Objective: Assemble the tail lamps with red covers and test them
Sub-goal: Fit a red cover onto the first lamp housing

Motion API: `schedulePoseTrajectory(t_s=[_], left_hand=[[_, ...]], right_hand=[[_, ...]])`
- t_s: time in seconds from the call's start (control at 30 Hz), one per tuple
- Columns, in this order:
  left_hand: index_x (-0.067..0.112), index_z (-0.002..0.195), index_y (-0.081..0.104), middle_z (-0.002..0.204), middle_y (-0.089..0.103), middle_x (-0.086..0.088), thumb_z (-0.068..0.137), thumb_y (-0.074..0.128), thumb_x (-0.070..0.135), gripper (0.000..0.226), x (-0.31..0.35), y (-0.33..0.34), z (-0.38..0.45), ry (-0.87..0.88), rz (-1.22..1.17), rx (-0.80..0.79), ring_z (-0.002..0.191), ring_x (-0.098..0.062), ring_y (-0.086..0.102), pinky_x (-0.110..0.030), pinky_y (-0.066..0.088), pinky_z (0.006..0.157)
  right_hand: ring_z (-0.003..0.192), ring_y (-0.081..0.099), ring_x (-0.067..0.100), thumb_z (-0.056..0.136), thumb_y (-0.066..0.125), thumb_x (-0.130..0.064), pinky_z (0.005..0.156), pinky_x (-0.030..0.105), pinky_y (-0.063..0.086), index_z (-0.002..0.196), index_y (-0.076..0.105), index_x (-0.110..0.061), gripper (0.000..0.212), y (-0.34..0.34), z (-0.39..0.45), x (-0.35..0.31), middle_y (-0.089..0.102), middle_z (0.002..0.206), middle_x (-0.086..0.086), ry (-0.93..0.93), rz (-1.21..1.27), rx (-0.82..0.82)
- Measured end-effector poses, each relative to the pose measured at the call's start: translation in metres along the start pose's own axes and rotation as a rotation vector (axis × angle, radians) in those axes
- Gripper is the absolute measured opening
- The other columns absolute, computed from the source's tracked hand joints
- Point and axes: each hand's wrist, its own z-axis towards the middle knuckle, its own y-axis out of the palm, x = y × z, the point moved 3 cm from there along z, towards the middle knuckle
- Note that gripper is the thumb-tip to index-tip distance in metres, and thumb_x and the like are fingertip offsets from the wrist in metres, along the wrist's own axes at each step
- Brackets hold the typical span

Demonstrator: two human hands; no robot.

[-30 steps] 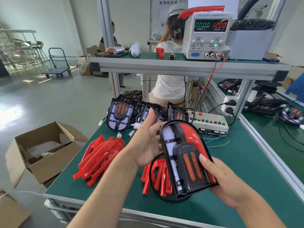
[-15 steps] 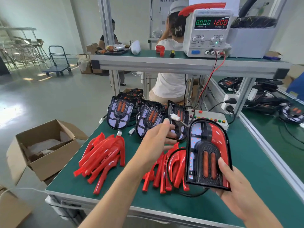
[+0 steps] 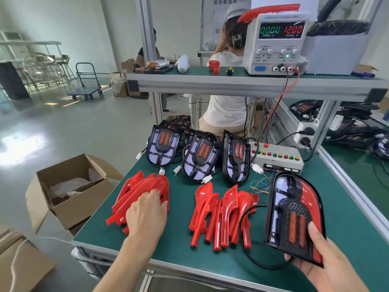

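Observation:
My right hand [image 3: 328, 264] grips a black tail lamp [image 3: 294, 216] by its lower end, holding it upright over the right of the green table [image 3: 347, 207]; a red cover sits on its right half. A black cable [image 3: 248, 249] loops from it. My left hand [image 3: 147, 213] lies on the left pile of red covers [image 3: 143, 194], fingers curled over the top pieces. A second pile of red covers [image 3: 221, 216] lies in the middle. Three bare tail lamps [image 3: 200, 157] lean at the table's back.
A grey test box with coloured buttons [image 3: 277, 159] sits at the back right, wired to a power supply [image 3: 275, 43] reading 12.00 on the upper shelf. An open cardboard box [image 3: 71, 190] stands on the floor at left. A person sits behind the bench.
My left hand has let go of the lamp's white connector and moved down-left onto the left pile of red covers. My right hand has carried the lamp further right.

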Motion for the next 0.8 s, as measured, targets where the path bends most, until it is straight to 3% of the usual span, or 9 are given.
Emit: schedulePoseTrajectory(t_s=[0.17,0.3,0.47,0.6,0.7,0.8], left_hand=[[0.014,0.103,0.054,0.102,0.064,-0.005,0.097,0.060,0.026,0.015,-0.009,0.010,0.004,-0.033,-0.001,0.033,0.090,-0.033,0.070,-0.040,0.053,0.069],[0.014,0.098,0.053,0.103,0.066,-0.006,0.097,0.059,0.026,0.014,-0.021,0.014,0.009,-0.065,0.029,0.011,0.095,-0.034,0.069,-0.038,0.045,0.067],[0.005,0.102,0.058,0.101,0.059,-0.014,0.093,0.069,0.023,0.023,-0.026,0.007,0.009,-0.060,-0.041,0.138,0.084,-0.041,0.065,-0.039,0.038,0.057],[0.006,0.118,0.059,0.117,0.053,-0.013,0.095,0.066,0.024,0.030,-0.036,0.002,0.021,-0.124,0.119,0.077,0.106,-0.033,0.055,-0.041,0.048,0.069],[0.009,0.114,0.061,0.116,0.059,-0.009,0.098,0.057,0.022,0.021,-0.040,0.003,0.029,-0.129,0.186,0.008,0.110,-0.029,0.053,-0.037,0.047,0.077],[0.005,0.107,0.063,0.112,0.060,-0.013,0.097,0.056,0.015,0.015,-0.044,0.004,0.033,-0.123,0.100,0.000,0.109,-0.032,0.054,-0.039,0.043,0.073]], right_hand=[[0.068,0.075,0.033,0.082,0.065,-0.043,0.055,0.042,0.061,0.097,0.082,-0.015,0.036,-0.008,-0.002,0.009,0.077,0.097,0.023,0.028,-0.014,0.033],[0.071,0.076,0.034,0.081,0.065,-0.040,0.057,0.045,0.061,0.094,0.083,-0.016,0.033,-0.012,-0.001,0.014,0.077,0.101,0.022,0.040,-0.016,0.051],[0.072,0.076,0.039,0.082,0.065,-0.042,0.059,0.044,0.062,0.098,0.081,-0.016,0.034,-0.015,-0.003,0.016,0.076,0.103,0.024,0.032,-0.046,0.053],[0.072,0.075,0.041,0.082,0.064,-0.042,0.057,0.042,0.062,0.098,0.081,-0.013,0.037,-0.015,-0.002,0.015,0.075,0.102,0.027,0.047,-0.070,0.042],[0.073,0.074,0.046,0.081,0.064,-0.044,0.056,0.042,0.062,0.095,0.081,-0.009,0.041,-0.017,-0.002,0.015,0.074,0.103,0.030,0.071,-0.086,0.031],[0.077,0.075,0.046,0.081,0.065,-0.045,0.058,0.042,0.062,0.099,0.081,-0.011,0.041,-0.019,-0.001,0.016,0.074,0.104,0.030,0.083,-0.089,0.044]])
